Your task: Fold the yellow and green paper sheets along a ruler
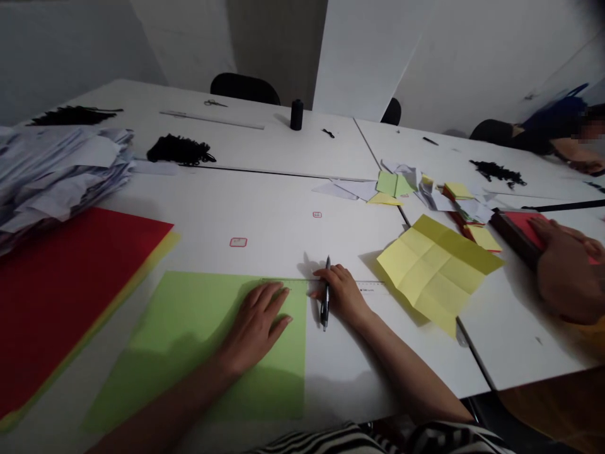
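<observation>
My left hand (255, 325) lies flat with fingers spread on a green paper sheet (189, 340), close to its upper right corner. My right hand (341, 293) is closed around a black pen (325, 296), whose tip points away from me. It rests just off the sheet's right edge. A clear ruler (368, 285) lies along the sheet's top edge and runs under my right hand.
Red and yellow sheets (61, 296) lie at the left, beside a stack of white paper (57, 176). A creased yellow sheet (437, 268) and coloured paper scraps (425, 192) are to the right. Another person's hand (567, 271) rests on a red pad. Black thread piles and a spool (296, 115) sit farther back.
</observation>
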A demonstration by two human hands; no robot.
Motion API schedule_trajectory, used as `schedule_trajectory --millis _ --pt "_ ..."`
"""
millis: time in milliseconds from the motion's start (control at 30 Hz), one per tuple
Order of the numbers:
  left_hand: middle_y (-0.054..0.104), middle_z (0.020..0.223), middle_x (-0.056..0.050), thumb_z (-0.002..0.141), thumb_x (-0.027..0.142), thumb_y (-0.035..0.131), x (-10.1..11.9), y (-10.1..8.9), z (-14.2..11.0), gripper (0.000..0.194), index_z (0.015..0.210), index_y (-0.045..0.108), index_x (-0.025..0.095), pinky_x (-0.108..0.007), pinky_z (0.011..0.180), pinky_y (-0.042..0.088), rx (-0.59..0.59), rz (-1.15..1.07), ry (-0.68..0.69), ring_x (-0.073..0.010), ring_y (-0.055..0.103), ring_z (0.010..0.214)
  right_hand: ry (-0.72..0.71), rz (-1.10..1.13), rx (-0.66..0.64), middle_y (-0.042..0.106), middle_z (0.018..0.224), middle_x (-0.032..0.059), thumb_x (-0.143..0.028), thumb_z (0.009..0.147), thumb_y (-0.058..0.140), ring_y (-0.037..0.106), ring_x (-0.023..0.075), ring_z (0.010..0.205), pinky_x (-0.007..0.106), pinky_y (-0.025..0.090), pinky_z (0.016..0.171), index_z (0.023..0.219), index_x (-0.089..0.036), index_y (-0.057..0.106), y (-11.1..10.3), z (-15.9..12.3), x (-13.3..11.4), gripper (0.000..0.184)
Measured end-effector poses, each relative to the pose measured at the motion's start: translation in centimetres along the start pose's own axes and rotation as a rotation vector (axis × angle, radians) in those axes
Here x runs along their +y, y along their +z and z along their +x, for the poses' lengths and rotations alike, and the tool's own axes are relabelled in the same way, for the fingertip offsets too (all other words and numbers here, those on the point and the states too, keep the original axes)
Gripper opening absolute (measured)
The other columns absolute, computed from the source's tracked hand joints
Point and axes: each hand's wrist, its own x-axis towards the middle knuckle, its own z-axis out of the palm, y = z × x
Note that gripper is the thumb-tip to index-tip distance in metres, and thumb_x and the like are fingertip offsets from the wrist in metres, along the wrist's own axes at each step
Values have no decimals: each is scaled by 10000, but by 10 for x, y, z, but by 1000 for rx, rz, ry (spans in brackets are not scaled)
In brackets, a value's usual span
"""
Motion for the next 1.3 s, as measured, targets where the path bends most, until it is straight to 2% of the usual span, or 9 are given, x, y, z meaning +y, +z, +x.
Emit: schedule_trajectory --millis 333,767,1300 --pt "498 1357 -103 935 363 483 -7 3 0 430 1323 505 181 -441 1062 385 7 27 58 -265 432 1257 -38 36 51 596 871 72 -400 832 699 509 225 825 339 409 715 1114 -160 585 0 -3 3 387" --pt "482 1369 -130 936 375 473 -3 5 2 441 1308 508 141 -462 1076 376 -4 30 53 -282 421 1270 -9 23 44 615 897 70 -404 816 718 520 226 840 345 415 731 1138 -177 584 0 -3 4 416" --pt "494 1367 -122 936 361 469 -5 4 2 442 1321 493 146 -452 1071 389 -3 -3 58 -271 428 1275 -18 36 58 620 905 68 -421 811 719 525 227 844 352 421 742 1138 -179 579 2 -3 4 430"
